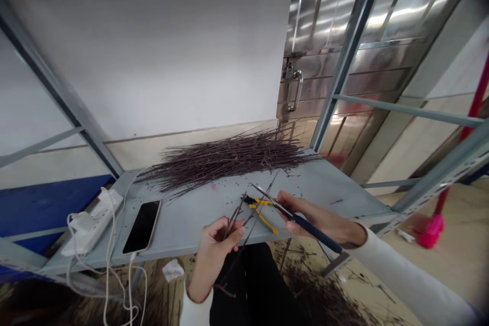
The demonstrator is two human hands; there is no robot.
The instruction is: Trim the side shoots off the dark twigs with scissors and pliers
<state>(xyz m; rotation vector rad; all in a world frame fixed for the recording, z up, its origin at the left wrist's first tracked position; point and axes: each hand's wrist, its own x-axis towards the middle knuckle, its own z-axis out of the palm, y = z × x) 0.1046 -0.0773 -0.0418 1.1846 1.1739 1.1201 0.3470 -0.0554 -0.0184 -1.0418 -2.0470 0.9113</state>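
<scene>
Head view is showing the left grip [217, 243] clamping a few dark twigs [237, 210] between thumb and fingers, right around the middle of the counter's [183, 224] front edge. The twigs are poking up and out of that grip toward the back edge, and one long thin one is slanting across toward the right grip [305, 211]. That right grip is closing around a slim tool [300, 220] with a dark blue handle, its shiny metal tip pointing back-left over the counter. I can't tell whether the tip is touching any twig.

Yellow-handled pliers [267, 223] are lying between the two grips, one handle reaching almost to the front edge, with twigs crossing above them. A big heap of twigs [229, 155] is stretching along the back edge, well past both grips, and little broken bits are dotting the surface in front of it. Over by the front left corner a phone [142, 227] is lying with its cable plugged in, and a white power strip [93, 224] is running along the left edge.
</scene>
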